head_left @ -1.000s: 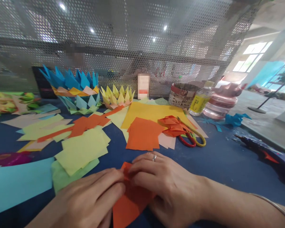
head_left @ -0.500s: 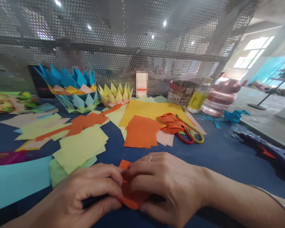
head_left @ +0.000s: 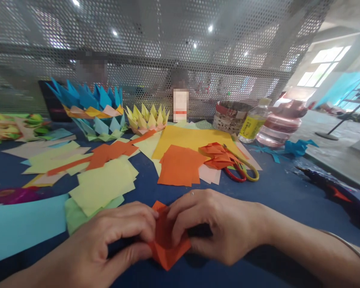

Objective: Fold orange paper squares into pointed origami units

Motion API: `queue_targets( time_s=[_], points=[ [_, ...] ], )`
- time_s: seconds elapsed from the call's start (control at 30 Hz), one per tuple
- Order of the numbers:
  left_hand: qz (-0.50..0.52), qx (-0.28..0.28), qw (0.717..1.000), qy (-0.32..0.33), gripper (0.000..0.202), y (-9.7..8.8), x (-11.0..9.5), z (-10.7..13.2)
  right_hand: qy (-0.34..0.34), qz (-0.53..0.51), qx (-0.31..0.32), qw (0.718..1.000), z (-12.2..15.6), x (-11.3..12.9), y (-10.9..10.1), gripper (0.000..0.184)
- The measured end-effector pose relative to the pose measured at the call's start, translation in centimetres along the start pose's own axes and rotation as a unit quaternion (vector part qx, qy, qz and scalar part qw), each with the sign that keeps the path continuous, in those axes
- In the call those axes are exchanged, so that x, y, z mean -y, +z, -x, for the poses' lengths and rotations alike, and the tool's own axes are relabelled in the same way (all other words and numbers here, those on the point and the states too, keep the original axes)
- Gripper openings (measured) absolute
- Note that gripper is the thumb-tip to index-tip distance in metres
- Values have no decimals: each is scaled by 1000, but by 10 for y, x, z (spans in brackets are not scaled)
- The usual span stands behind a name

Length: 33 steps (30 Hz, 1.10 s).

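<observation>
Between both hands, low in the middle of the view, is a partly folded orange paper [head_left: 168, 256] with a pointed corner toward me. My left hand [head_left: 120, 232] pinches its left edge between thumb and fingers. On the other side, my right hand [head_left: 213, 224] grips the right edge, its fingertips bent onto the paper's inner face and its thumb at the lower right edge. A stack of orange paper squares [head_left: 180, 166] lies just beyond the hands. Right of that stack, orange folded pieces [head_left: 217, 155] touch scissors [head_left: 249, 168] with red and yellow handles.
Pale yellow sheets [head_left: 103, 184] and a light blue sheet [head_left: 24, 226] lie at left. Folded-paper bowls, one blue [head_left: 93, 100] and one yellow [head_left: 148, 118], stand behind. A bottle [head_left: 255, 122], a pink jug [head_left: 279, 128] and a dark blue glue gun [head_left: 336, 190] are at right.
The orange paper has opened into a pointed, hollow shape where its near edge was rounded. My right hand's fingers have curled more and its thumb has moved up.
</observation>
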<state>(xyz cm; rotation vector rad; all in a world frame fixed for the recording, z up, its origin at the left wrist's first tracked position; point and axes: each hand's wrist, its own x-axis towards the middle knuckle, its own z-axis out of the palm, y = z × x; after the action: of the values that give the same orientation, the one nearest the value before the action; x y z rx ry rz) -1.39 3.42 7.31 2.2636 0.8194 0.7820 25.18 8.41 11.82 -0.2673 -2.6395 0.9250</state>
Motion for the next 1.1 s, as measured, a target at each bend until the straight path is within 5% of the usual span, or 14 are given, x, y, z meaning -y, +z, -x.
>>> queue_targets(
  time_s=[0.2, 0.4, 0.7, 1.1],
  points=[
    [49, 34, 998, 3, 18, -1, 8, -2, 7, -94, 17, 995, -1, -8, -3, 8],
    [40, 6, 999, -28, 16, 4, 3, -1, 29, -121, -25, 992, -1, -15, 7, 12],
    [-44, -24, 998, -41, 19, 12, -3, 0, 109, -78, -78, 988, -1, -8, 21, 19],
    [-67, -50, 996, -29, 19, 17, -6, -1, 129, -31, -92, 987, -1, -2, 27, 15]
  ],
)
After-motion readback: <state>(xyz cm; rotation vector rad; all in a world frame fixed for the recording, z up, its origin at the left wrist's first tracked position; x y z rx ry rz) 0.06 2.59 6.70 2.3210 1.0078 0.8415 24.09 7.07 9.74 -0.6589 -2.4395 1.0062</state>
